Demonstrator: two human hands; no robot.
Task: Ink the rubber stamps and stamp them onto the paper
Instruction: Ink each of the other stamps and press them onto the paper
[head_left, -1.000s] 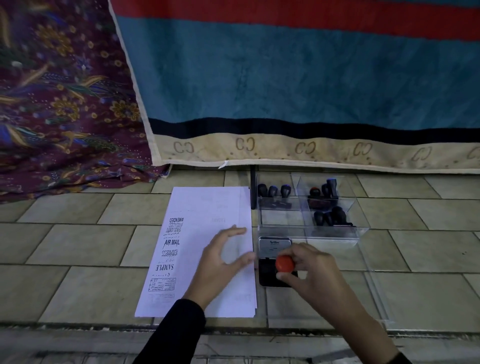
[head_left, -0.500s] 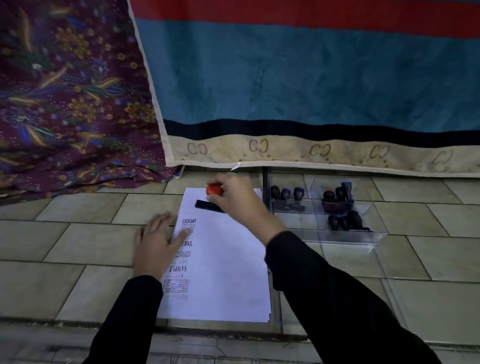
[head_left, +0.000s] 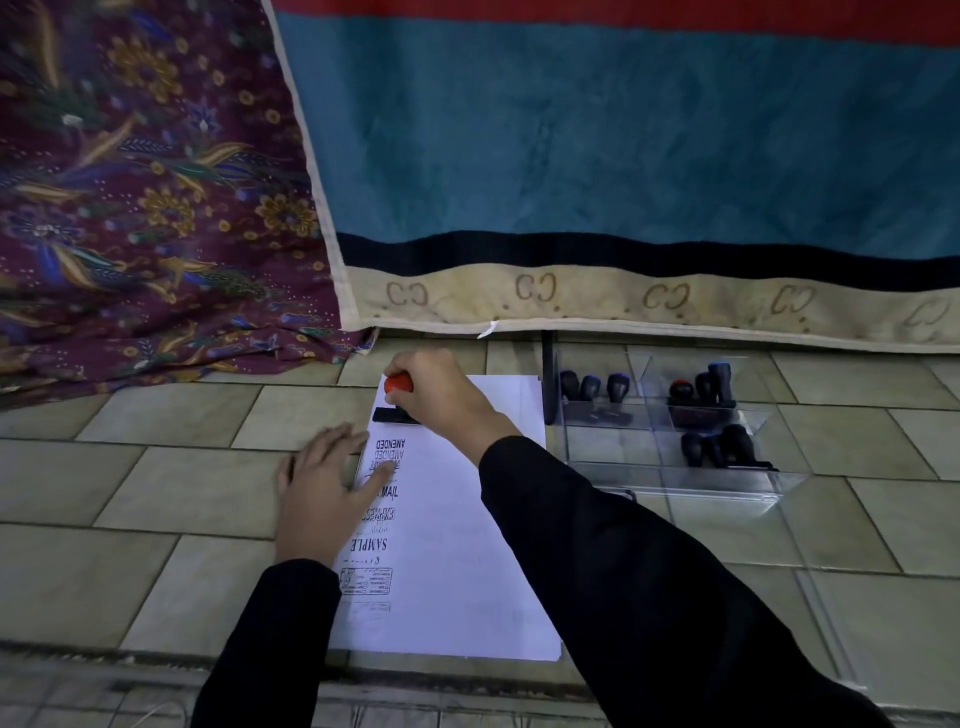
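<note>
Rubber-stamping at the far left corner of the paper (head_left: 457, 545): gripping the red-knobbed stamp (head_left: 398, 384) in the right hand (head_left: 441, 402), fingers curled tight round the handle, black base apparently seated on the sheet just beyond the AMENDED print (head_left: 390, 444). Pinning the sheet with the left hand (head_left: 322, 488), fingers straight and spread, holding nothing, fingertips lying over the left edge and the column of prints. Probably risking a clipped impression: sitting right at the corner, base seemingly reaching the left edge, possibly overhanging onto the tile floor (head_left: 156, 493). Also risking a smear or ghost by rocking or sliding on lift-off, or an overlap with AMENDED by drifting nearer. Risking smudged ink under the left fingertips, assuming wet prints. Running out of room in this column: meeting the far edge next, hanging blanket (head_left: 519, 325) close behind it. Leaving plenty of blank sheet to the right of the column. Watching the right sleeve (head_left: 623, 545) on withdrawal: crossing the sheet, lying close to the clear tray (head_left: 701, 486) of spare stamps (head_left: 597, 387) just beside the paper's right edge.
</note>
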